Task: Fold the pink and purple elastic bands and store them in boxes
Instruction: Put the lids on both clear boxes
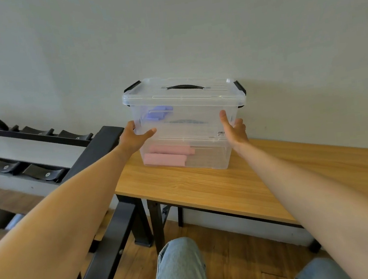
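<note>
Two clear lidded boxes stand stacked on the counter (pixel 205 182) against the wall: the upper box (pixel 185 114) holds the folded purple band (pixel 157 113), the lower box (pixel 186 154) the folded pink bands (pixel 167 155). The upper box's long axis runs nine to three o'clock, squarely between both hands. The left hand (pixel 133 137) and right hand (pixel 233 127) clasp its ends, each grip wide, thumbs on the front wall.

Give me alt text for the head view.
Both hands, left hand and right hand, hold the upper clear lidded box, containing purple bands, stacked on a lower clear box with pink bands, on a wooden table.
</note>
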Demonstrator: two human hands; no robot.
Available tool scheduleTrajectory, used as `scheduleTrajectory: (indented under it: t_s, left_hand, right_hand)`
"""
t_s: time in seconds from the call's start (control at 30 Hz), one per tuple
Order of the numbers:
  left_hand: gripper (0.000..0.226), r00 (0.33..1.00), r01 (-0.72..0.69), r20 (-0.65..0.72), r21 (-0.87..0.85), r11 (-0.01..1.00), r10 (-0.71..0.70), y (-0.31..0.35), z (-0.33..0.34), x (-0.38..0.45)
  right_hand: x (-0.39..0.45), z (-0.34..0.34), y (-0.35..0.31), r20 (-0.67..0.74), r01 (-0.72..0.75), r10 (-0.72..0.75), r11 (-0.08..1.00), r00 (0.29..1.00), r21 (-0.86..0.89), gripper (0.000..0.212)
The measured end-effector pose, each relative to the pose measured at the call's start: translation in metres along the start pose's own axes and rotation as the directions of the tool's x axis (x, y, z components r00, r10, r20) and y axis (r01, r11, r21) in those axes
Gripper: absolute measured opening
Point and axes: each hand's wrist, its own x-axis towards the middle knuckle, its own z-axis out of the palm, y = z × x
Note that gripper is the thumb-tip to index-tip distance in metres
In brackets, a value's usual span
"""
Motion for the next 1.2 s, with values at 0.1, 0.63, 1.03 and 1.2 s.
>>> scheduleTrajectory:
  t_s: [0.1, 0.63, 1.03, 1.2]
  left_hand:
    - [0.084, 0.999, 0.016, -0.036, 0.020, 1.000, -0.015, -0.006, -0.010, 0.001]
    - [0.069, 0.968, 0.091, -0.240, 0.051, 0.995, -0.076, -0.006, -0.016, 0.024]
    - [0.081, 0.965, 0.098, -0.253, 0.093, 0.991, -0.072, -0.022, -0.023, 0.049]
    - [0.082, 0.965, 0.125, -0.244, 0.124, 0.984, -0.092, -0.020, -0.020, 0.044]
  right_hand:
    - [-0.001, 0.014, -0.006, 0.013, 0.000, 0.000, 1.000, 1.000, -0.006, 0.105]
    - [-0.004, 0.074, -0.019, -0.007, 0.071, -0.072, 0.994, 0.997, -0.082, 0.099]
    - [-0.005, 0.095, -0.017, -0.090, 0.141, -0.163, 0.968, 0.983, -0.207, 0.103]
    - [-0.004, 0.091, -0.019, -0.060, 0.126, -0.143, 0.966, 0.988, -0.227, 0.107]
